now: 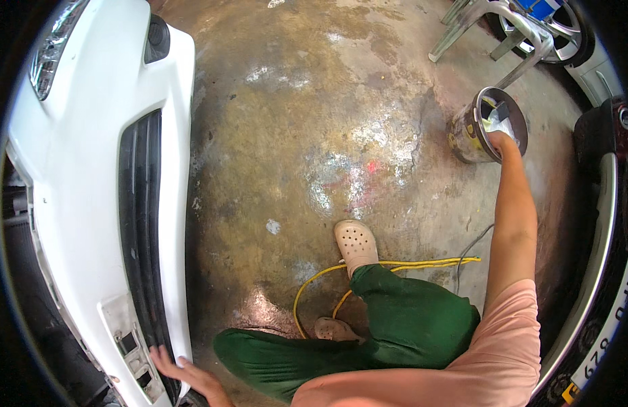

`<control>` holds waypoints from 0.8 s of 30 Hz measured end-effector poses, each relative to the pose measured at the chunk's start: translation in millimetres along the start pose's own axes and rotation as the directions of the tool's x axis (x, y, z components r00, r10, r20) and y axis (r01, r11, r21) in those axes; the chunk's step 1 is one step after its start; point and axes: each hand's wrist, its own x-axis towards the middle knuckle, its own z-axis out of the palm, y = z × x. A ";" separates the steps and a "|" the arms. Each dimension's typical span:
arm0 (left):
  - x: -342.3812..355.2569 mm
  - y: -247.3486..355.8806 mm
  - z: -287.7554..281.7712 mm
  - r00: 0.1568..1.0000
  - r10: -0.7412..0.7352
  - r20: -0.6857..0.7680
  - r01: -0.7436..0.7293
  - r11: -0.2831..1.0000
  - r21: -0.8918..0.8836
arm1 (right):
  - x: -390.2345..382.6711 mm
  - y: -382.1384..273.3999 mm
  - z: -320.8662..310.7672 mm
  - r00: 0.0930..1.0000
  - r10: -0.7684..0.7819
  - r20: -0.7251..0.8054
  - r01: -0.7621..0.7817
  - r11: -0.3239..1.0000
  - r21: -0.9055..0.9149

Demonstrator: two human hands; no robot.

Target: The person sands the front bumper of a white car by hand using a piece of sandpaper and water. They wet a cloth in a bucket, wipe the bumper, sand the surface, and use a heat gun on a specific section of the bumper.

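Observation:
My left hand [182,372], fingers stretched out, rests at the lower edge of a white car bumper [76,183], beside its plate recess [127,339] and the dark grille [141,197]. Far to the right, my right arm reaches out to a stained bucket [466,139] on the floor. My right hand [500,141] is inside its rim, with the fingers mostly hidden. A whitish, plastic-looking thing [502,126] and a dark flat piece [502,110] show in the bucket near it. Whether the hand grips anything is not visible.
A yellow hose [422,262] loops around my feet on the wet, stained concrete floor [287,136]. A pale plastic stool [524,34] with a blue container [541,7] stands at the far right near a wheel [565,34]. Another vehicle's bumper [592,271] lines the right side.

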 end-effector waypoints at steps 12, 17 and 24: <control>-45.6 129.4 101.1 0.847 0.235 0.478 0.159 0.745 -0.648 | -155.7 -90.8 -164.0 0.493 -0.263 -0.829 0.000 0.953 -0.303; -28.5 169.8 128.6 0.737 0.367 0.568 0.248 0.634 -0.732 | -140.5 -85.0 -198.6 0.552 -0.219 -0.805 -0.057 0.953 -0.298; -0.7 218.6 146.0 0.583 0.465 0.666 0.366 0.582 -0.726 | -178.2 -140.1 -177.0 0.293 -0.382 -0.876 0.203 0.921 -0.334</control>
